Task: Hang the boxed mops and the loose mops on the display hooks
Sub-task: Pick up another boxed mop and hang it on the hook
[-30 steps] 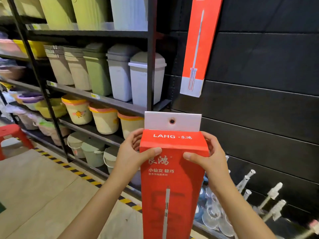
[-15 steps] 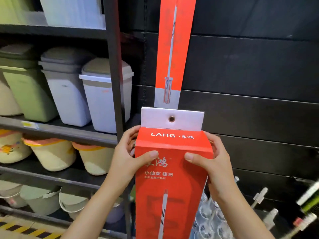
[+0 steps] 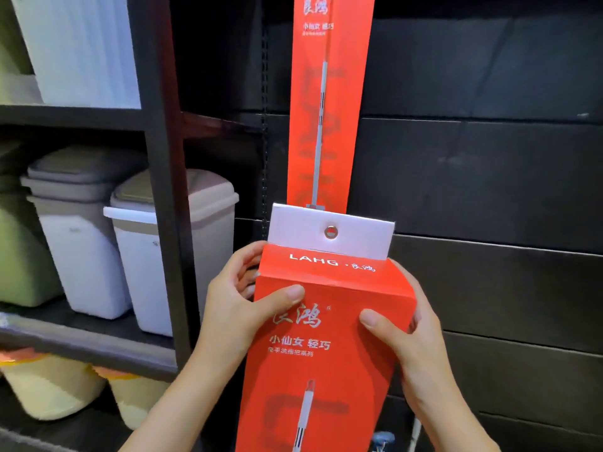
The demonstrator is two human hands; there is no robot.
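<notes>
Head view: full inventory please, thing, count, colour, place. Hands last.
Held mop box: 1, red with a white hang tab and a metal eyelet, centre, upright.
Hanging mop box: 1, red, on the wall above the held one; its hook is out of frame.
Wall panels: black, horizontal slats, right half.
Shelf rack: 1, black, left.
Lidded bins: 3 at least, white, grey and green, middle shelf.
Buckets: 2 visible, cream with orange rims, lower shelf.
Left hand: grips the held box's left edge.
Right hand: grips its right edge.
</notes>
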